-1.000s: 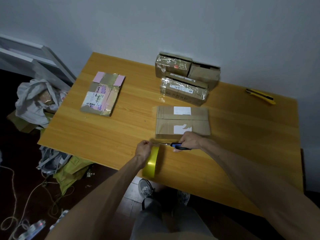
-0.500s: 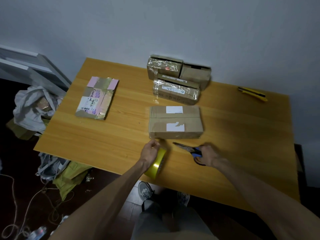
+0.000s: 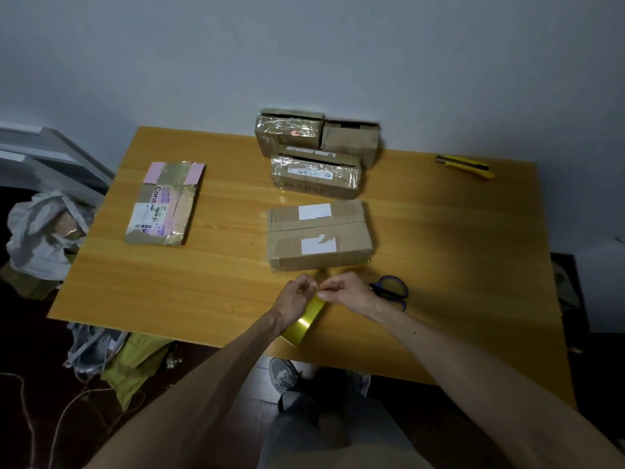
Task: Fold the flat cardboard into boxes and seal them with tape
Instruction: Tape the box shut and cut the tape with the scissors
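Since half a second ago the right hand (image 3: 350, 292) lets go of the scissors (image 3: 392, 290). They now lie on the table (image 3: 456, 265) just to its right, and the hand has come over to the tape roll (image 3: 304, 321).

The left hand (image 3: 296, 299) grips the upper part of this yellow roll with curled fingers and holds it on its edge, above the near edge of the table. The right fingertips (image 3: 325, 290) are drawn narrow, thumb against forefinger, and they pinch at the top of the roll, touching the left hand there. I judge that they are searching for the free end of the tape. I cannot tell if the end is already lifted, because it is too small to see.

The box (image 3: 318, 236) to be sealed lies just beyond both hands, directly away from the person and a little apart from the knuckles. Its long axis goes from left to right, and a seam runs along the same direction across its top. Both hands are about equally near to it, and the right one sits under the middle of its near side.

The coming pull therefore probably has to carry the tape forward and up onto the box. A strip laid along the seam has to turn sideways, while a strip going straight away from the person crosses the seam.

The flat cardboard (image 3: 165, 204) lies well apart on the left.
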